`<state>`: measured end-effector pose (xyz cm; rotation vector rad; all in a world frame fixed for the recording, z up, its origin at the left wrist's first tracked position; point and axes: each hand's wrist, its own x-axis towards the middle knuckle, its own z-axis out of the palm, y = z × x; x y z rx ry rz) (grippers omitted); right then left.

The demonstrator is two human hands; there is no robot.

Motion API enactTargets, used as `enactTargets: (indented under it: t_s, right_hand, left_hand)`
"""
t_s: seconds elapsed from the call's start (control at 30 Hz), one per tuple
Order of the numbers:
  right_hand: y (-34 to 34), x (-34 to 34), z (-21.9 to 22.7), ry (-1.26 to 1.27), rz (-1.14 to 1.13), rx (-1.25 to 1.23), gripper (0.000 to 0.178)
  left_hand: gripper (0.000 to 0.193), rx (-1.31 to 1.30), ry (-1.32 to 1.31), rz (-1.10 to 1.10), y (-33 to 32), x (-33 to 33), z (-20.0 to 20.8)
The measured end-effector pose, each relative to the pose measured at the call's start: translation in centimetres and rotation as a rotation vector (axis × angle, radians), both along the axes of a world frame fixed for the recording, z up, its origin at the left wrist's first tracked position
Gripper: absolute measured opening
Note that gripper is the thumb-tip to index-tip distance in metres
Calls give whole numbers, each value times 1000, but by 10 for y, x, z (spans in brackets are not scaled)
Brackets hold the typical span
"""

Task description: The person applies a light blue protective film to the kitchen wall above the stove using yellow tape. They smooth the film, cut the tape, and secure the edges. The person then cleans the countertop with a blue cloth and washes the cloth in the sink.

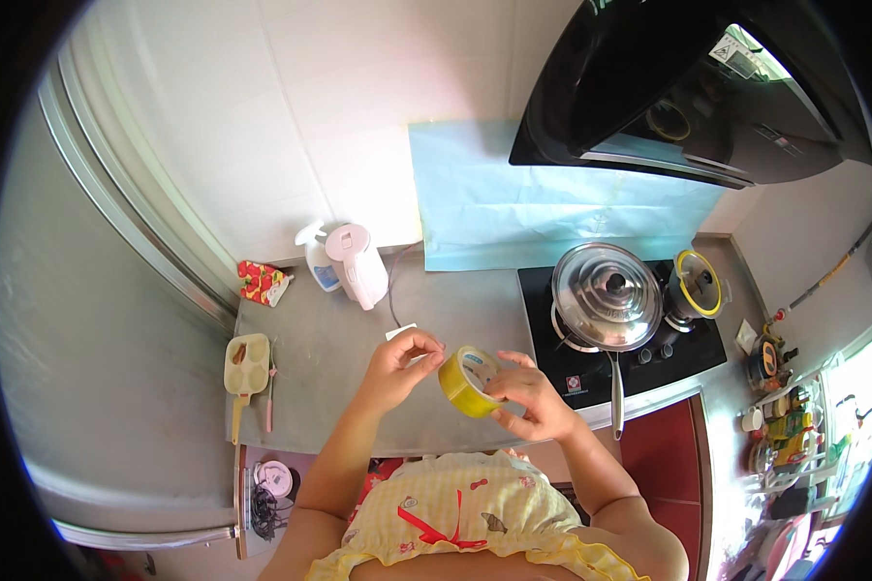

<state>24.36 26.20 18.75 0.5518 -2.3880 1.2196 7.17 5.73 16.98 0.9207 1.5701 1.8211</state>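
Observation:
My right hand (535, 399) grips a roll of yellow adhesive tape (467, 395), with fingers reaching into its ring and the thumb below. The roll is tilted in the air above the counter's front edge, its pale inner core showing. Just left of the roll, my left hand (407, 370) is closed, thumb and forefinger brought together at the tips. Whether a strip of tape is between those fingertips is too small to make out. A light blue sheet (552, 213) covers the wall behind the stove.
A lidded pan (607, 295) and a yellow-rimmed pot (696, 286) stand on the black gas stove (581, 380), under a range hood (688, 107). The counter (329, 387) holds a pink kettle (358, 269), a spray bottle (318, 257) and a sectioned egg pan (247, 363).

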Motion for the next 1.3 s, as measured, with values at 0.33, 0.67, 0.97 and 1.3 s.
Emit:
enactTargets:
  t_s: [0.33,0.67,0.97,1.3]
  right_hand:
    - [-10,26,113,406,-485,522,36]
    - [-98,63,185,1221,-833,412,19]
    - [-112,16,183,1481,-1015,262,32]
    - [66,-19,22,256,-996,207,18]
  left_hand:
    - [22,316,750,689,-72,47,96]
    - [16,1165,809,976,-101,86,155]
    - [10,1428,768,1052,-94,74,152]
    - [20,1498,533,718,-96,57,147]
